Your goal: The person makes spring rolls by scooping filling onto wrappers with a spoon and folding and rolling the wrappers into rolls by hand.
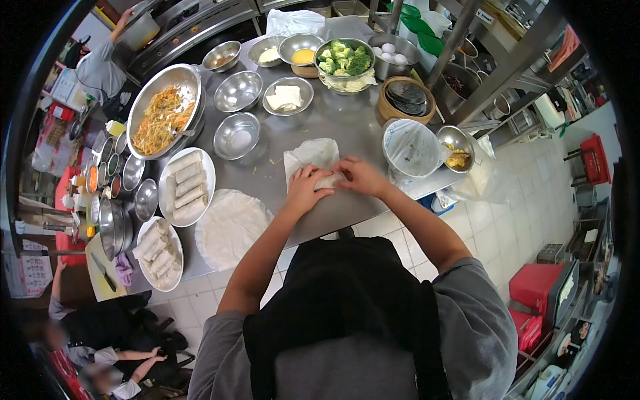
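A thin white spring roll wrapper (311, 152) lies on the steel table, its near part rolled up. My left hand (308, 189) curls over the left part of the roll, fingers on top. At the right end my right hand (362, 177) pinches the wrapper's edge. The filling inside is hidden. To the left, a round stack of wrappers (232, 230) lies by the table edge. Finished spring rolls (190, 179) rest on a white oval plate (208, 170), and more rolls (159, 250) on a second oval plate (176, 275).
A large bowl of shredded filling (162, 123) stands at the left. Steel bowls line the back, including broccoli (347, 59), eggs (390, 53) and white blocks (285, 98). A covered tub (412, 148) is at right. A knife (103, 273) lies far left. Other people are at left.
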A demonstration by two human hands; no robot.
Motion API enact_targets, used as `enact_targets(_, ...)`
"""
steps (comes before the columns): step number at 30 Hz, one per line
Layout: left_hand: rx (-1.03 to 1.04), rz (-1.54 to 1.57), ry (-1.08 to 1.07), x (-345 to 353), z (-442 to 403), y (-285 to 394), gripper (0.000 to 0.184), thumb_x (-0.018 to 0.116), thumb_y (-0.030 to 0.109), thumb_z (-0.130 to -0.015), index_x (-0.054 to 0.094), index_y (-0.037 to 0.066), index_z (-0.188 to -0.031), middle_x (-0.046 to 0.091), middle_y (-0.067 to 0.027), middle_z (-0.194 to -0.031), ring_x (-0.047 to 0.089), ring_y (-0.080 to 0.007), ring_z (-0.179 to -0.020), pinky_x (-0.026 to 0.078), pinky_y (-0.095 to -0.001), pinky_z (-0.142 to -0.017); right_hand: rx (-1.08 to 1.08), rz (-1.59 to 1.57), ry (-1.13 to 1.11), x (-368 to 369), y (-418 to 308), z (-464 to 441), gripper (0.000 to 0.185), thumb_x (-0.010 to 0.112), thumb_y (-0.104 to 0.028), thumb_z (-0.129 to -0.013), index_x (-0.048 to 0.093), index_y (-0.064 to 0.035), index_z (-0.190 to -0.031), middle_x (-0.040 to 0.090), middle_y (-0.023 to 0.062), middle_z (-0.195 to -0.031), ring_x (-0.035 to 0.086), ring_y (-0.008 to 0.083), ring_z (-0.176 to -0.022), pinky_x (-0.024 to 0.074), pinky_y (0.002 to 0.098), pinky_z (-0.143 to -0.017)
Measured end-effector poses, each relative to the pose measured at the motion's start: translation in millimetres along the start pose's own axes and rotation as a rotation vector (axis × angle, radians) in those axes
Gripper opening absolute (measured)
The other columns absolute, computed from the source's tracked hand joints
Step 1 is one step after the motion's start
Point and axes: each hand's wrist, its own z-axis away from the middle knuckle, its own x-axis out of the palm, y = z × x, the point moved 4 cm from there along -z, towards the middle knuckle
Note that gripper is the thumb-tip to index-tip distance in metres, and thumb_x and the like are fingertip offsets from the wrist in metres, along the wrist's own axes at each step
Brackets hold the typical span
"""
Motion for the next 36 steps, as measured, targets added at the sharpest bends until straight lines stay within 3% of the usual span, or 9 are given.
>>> enact_targets(4,-0.021,0.021,-0.02,0.1,-0.2,-1.0,0.052,0.08,0.043,-0.075,0.069,0.027,-0.122,0.057,-0.0043,-0.122,0.052,-0.03,-0.114,0.04,-0.0446,-0.099,0.225,-0.343,0.146,9.0,35.8,6.4,0.026,0.077,-0.019,-0.084,0.072,-0.0043,-0.104,0.071,0.0118,-0.088,0.066,0.0206,-0.079,0.0534,0.0328,-0.076)
enact_targets(7,-0.032,0.026,-0.031,0.2,-0.6,-0.8,0.051,0.08,0.043,-0.074,0.07,0.026,-0.121,0.058,-0.0044,-0.121,0.053,-0.0299,-0.113,0.04,-0.0439,-0.099,0.236,-0.357,0.18,7.3,36.4,8.0,0.018,0.076,-0.018,-0.083,0.073,-0.0028,-0.094,0.072,0.0103,-0.082,0.068,0.0198,-0.072,0.0541,0.0322,-0.072)
enact_targets(13,0.012,0.033,-0.02,-1.6,-1.5,-2.6,0.052,0.081,0.041,-0.073,0.07,0.025,-0.122,0.058,-0.0054,-0.121,0.053,-0.0308,-0.112,0.041,-0.0436,-0.098,0.28,-0.012,0.31,5.3,20.1,5.5,0.012,0.071,-0.012,-0.086,0.07,-0.0023,-0.093,0.072,0.0121,-0.081,0.071,0.0281,-0.074,0.0553,0.0384,-0.071)
enact_targets(16,0.008,0.043,-0.013,-1.7,-0.8,-2.8,0.051,0.081,0.039,-0.073,0.071,0.025,-0.12,0.058,-0.0057,-0.12,0.054,-0.0315,-0.112,0.042,-0.044,-0.098,0.291,0.235,0.485,4.6,9.0,10.3,0.017,0.071,-0.013,-0.085,0.069,-0.0038,-0.099,0.07,0.0147,-0.088,0.068,0.0341,-0.082,0.0541,0.0437,-0.078)
enact_targets(19,0.018,0.022,0.005,0.6,-2.0,-3.7,0.049,0.081,0.039,-0.073,0.071,0.024,-0.119,0.059,-0.0054,-0.119,0.054,-0.0318,-0.111,0.043,-0.0436,-0.097,-0.038,0.236,0.468,14.6,-10.3,19.7,0.029,0.076,-0.018,-0.081,0.067,-0.0059,-0.106,0.066,0.0141,-0.103,0.062,0.0354,-0.099,0.05,0.0457,-0.089)
enact_targets(22,-0.014,0.022,-0.021,2.0,-3.6,-4.7,0.049,0.083,0.034,-0.072,0.07,0.022,-0.119,0.059,-0.0054,-0.118,0.055,-0.0324,-0.111,0.043,-0.0429,-0.097,-0.065,0.29,0.354,28.8,-22.3,22.7,0.044,0.08,-0.024,-0.077,0.064,-0.008,-0.114,0.06,0.0128,-0.112,0.054,0.0353,-0.111,0.0456,0.045,-0.096)
enact_targets(25,0.014,0.041,-0.013,3.1,-3.5,-9.8,0.052,0.086,0.03,-0.07,0.069,0.018,-0.118,0.058,-0.0045,-0.118,0.055,-0.0319,-0.109,0.044,-0.0423,-0.097,-0.017,0.281,0.329,34.2,-17.6,21.3,0.049,0.082,-0.027,-0.074,0.063,-0.0096,-0.116,0.06,0.0099,-0.113,0.053,0.0343,-0.112,0.0452,0.0445,-0.095)
enact_targets(28,-0.025,0.351,0.076,3.3,0.2,-24.7,0.055,0.088,0.026,-0.067,0.067,0.016,-0.117,0.057,-0.0029,-0.117,0.054,-0.0313,-0.112,0.045,-0.042,-0.097,-0.02,0.29,0.316,36.2,-13.3,21.6,0.049,0.081,-0.025,-0.074,0.064,-0.012,-0.118,0.06,0.009,-0.112,0.054,0.0337,-0.11,0.0453,0.0444,-0.094)
enact_targets(36,-0.068,0.05,-0.078,-10.2,9.0,-22.6,0.056,0.087,0.035,-0.068,0.067,0.023,-0.119,0.056,-0.0011,-0.119,0.049,-0.0279,-0.119,0.036,-0.0469,-0.1,-0.021,0.287,0.256,36.6,-8.4,17.6,0.045,0.082,-0.022,-0.073,0.066,-0.0123,-0.114,0.061,0.0085,-0.11,0.054,0.0331,-0.108,0.0446,0.0448,-0.095)
